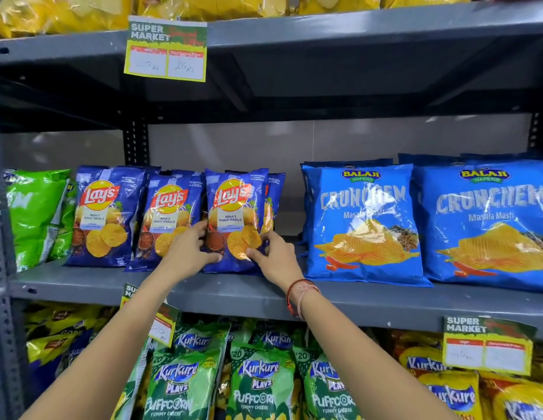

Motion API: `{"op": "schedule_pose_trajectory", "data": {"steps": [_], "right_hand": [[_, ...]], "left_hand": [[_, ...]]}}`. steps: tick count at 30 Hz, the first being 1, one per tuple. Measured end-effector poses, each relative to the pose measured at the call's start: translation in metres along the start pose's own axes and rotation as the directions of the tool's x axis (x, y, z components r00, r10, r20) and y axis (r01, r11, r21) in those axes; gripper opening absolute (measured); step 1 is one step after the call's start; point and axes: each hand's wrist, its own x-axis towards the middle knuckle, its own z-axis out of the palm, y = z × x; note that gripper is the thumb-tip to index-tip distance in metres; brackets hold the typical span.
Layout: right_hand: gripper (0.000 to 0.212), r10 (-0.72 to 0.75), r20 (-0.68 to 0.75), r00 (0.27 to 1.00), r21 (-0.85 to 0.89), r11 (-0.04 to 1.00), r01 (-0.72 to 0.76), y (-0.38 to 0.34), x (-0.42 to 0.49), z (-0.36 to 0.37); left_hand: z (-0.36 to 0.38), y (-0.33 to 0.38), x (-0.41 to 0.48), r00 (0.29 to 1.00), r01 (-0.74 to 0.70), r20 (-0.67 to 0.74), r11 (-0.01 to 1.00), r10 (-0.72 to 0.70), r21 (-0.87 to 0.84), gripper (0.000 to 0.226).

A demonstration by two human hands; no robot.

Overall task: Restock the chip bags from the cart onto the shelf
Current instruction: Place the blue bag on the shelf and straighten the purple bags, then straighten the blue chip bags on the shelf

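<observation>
A dark blue Lay's Magic Masala chip bag (234,207) stands upright on the grey middle shelf (355,301), third in a row of matching Lay's bags (103,213). My left hand (188,250) grips its lower left edge, thumb across the front. My right hand (273,256) holds its lower right corner, with a red thread band on the wrist. More Lay's bags stand behind it. The cart is out of view.
Light blue Balaji Crunchem bags (361,225) fill the shelf's right side, a gap between them and the Lay's row. Green bags (33,213) stand at far left. Kurkure bags (258,377) fill the shelf below. Yellow bags sit above, behind a price tag (165,50).
</observation>
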Motion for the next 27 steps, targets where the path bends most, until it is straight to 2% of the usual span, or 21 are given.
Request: {"op": "schedule_pose_trajectory", "data": {"steps": [5, 8, 10, 12, 14, 17, 18, 20, 22, 23, 25, 27], "right_hand": [[0.051, -0.031, -0.011, 0.999, -0.028, 0.999, 0.030, -0.003, -0.010, -0.007], [0.051, -0.166, -0.119, 0.979, -0.153, 0.977, 0.147, -0.006, -0.024, -0.022], [0.044, -0.280, -0.225, 0.933, -0.174, 0.954, 0.244, -0.005, -0.033, -0.040], [0.040, -0.335, -0.349, 0.875, -0.172, 0.941, 0.292, 0.000, -0.040, -0.064], [0.043, -0.335, -0.499, 0.799, -0.183, 0.942, 0.281, 0.008, -0.042, -0.093], [0.051, -0.290, -0.680, 0.673, -0.236, 0.956, 0.174, 0.027, -0.034, -0.140], [0.056, -0.249, -0.707, 0.662, -0.229, 0.966, 0.118, 0.035, -0.030, -0.154], [0.066, -0.116, -0.703, 0.701, -0.122, 0.992, 0.042, 0.051, -0.022, -0.176], [0.077, 0.029, -0.618, 0.786, 0.064, 0.998, 0.014, 0.065, -0.016, -0.189], [0.082, 0.090, -0.550, 0.831, 0.149, 0.989, -0.008, 0.069, -0.015, -0.193], [0.090, 0.183, -0.415, 0.891, 0.251, 0.965, -0.081, 0.075, -0.010, -0.197], [0.093, 0.247, -0.288, 0.925, 0.339, 0.930, -0.143, 0.077, -0.004, -0.199]], "left_hand": [[0.000, -0.001, -0.003, 1.000, 0.002, -0.014, 1.000, -0.002, 0.010, 0.093], [-0.002, 0.000, -0.007, 0.998, -0.005, -0.058, 1.000, 0.004, -0.014, 0.091], [-0.004, 0.006, -0.011, 0.988, -0.041, -0.149, 0.999, 0.039, -0.015, 0.088], [-0.004, 0.018, -0.014, 0.947, -0.118, -0.297, 0.993, 0.120, 0.025, 0.079], [0.003, 0.037, -0.017, 0.888, -0.232, -0.403, 0.972, 0.221, 0.021, 0.065], [0.029, 0.073, -0.013, 0.847, -0.380, -0.429, 0.922, 0.313, -0.076, 0.050], [0.042, 0.086, -0.009, 0.858, -0.404, -0.400, 0.904, 0.322, -0.138, 0.048], [0.069, 0.106, 0.004, 0.918, -0.358, -0.280, 0.891, 0.282, -0.277, 0.054], [0.097, 0.120, 0.020, 0.983, -0.183, -0.073, 0.886, 0.168, -0.426, 0.069], [0.109, 0.123, 0.029, 0.994, -0.072, 0.040, 0.873, 0.104, -0.482, 0.079], [0.126, 0.129, 0.041, 0.975, 0.117, 0.223, 0.835, 0.008, -0.537, 0.097], [0.134, 0.130, 0.052, 0.931, 0.231, 0.365, 0.764, 0.006, -0.603, 0.099]]}}
